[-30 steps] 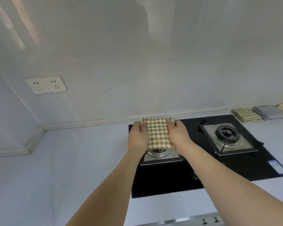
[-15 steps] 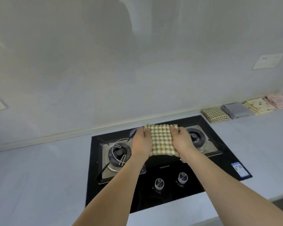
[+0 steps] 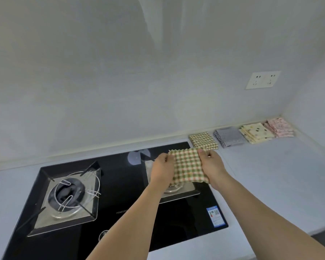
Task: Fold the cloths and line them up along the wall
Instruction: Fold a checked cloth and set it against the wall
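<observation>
A folded green-and-cream checked cloth [image 3: 188, 166] hangs in the air over the right burner of the hob. My left hand [image 3: 162, 168] grips its left edge and my right hand [image 3: 212, 166] grips its right edge, thumbs on top. Along the wall to the right lies a row of folded cloths: a checked one [image 3: 203, 140], a grey one [image 3: 229, 136], a cream dotted one [image 3: 256, 132] and a pink one [image 3: 280, 127] in the corner.
A black glass gas hob [image 3: 120, 194] with two burners fills the counter below my arms; the left burner [image 3: 68, 196] has a wire pot stand. A white socket plate [image 3: 263, 79] sits on the wall. Pale countertop [image 3: 280, 175] stretches right of the hob.
The held cloth and both hands have travelled right along the hob, from the left burner to over the right burner, nearer the row of folded cloths. My view has swung right too.
</observation>
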The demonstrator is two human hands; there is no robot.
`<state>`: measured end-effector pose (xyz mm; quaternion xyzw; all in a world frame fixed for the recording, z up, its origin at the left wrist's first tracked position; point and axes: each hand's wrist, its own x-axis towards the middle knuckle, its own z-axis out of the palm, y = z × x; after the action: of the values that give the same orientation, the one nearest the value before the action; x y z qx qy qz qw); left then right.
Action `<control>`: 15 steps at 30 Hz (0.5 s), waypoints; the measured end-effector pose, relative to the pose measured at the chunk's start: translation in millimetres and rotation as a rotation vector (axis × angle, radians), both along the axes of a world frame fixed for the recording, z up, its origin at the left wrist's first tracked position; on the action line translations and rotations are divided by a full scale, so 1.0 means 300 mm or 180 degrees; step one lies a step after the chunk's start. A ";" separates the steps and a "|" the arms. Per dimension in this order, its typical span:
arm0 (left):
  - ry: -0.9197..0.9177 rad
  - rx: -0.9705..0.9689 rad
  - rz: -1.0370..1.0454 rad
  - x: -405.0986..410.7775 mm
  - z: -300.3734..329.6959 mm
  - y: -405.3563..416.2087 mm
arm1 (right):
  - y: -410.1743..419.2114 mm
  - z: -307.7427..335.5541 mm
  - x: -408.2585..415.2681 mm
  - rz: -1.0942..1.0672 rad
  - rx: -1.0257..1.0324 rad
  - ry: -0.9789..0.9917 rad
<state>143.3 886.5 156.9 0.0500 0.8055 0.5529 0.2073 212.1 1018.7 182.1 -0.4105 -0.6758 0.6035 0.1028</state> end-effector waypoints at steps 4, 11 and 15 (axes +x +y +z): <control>0.0191 -0.0315 -0.0007 0.014 -0.004 0.125 | 0.131 0.000 0.002 0.0070 -0.0294 -0.0165; 0.0074 -0.0346 0.0026 -0.025 -0.102 0.364 | 0.364 -0.104 0.001 0.0185 -0.0557 -0.0567; 0.0171 -0.0499 0.0099 -0.070 -0.141 0.528 | 0.550 -0.158 -0.051 0.0451 -0.0465 -0.0792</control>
<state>122.2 1044.8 114.6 0.0360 0.8523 0.4897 0.1803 196.8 1183.8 134.7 -0.4398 -0.6649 0.6013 -0.0546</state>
